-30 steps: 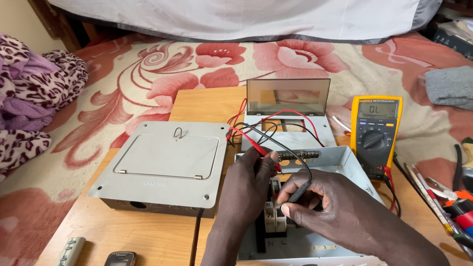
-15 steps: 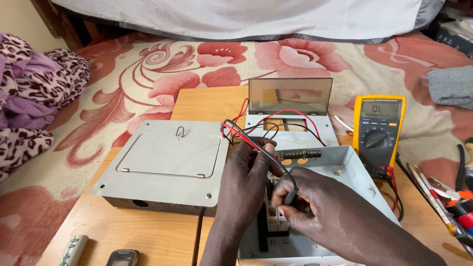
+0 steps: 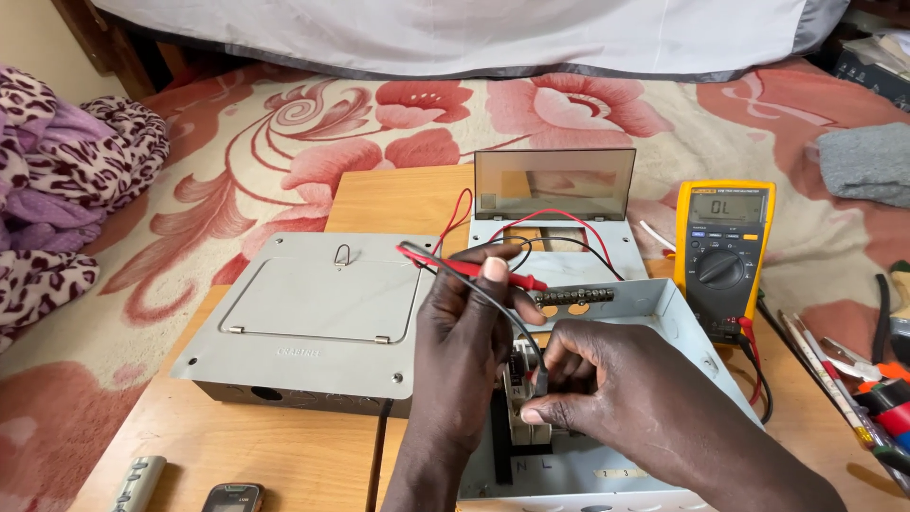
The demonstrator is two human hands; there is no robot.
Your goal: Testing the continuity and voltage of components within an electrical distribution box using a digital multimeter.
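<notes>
Head view: left hand (image 3: 464, 332) gripping red probe (image 3: 479, 269)

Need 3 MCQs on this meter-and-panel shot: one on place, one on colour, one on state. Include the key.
1. Where does the yellow multimeter stand?
A. right of the open grey box
B. on the closed grey cover
C. on the floral bedspread

2. What colour is the probe in the left hand?
A. blue
B. red
C. green

3. What state is the tinted lid of the small enclosure in?
A. shut flat
B. taken off
C. raised upright

Key:
1 A, the meter lies on the wooden table at the box's right wall.
2 B, the red probe lies under the thumb.
3 C, the lid stands up behind the wires.

The right hand pinches the black probe at the breakers.
</notes>
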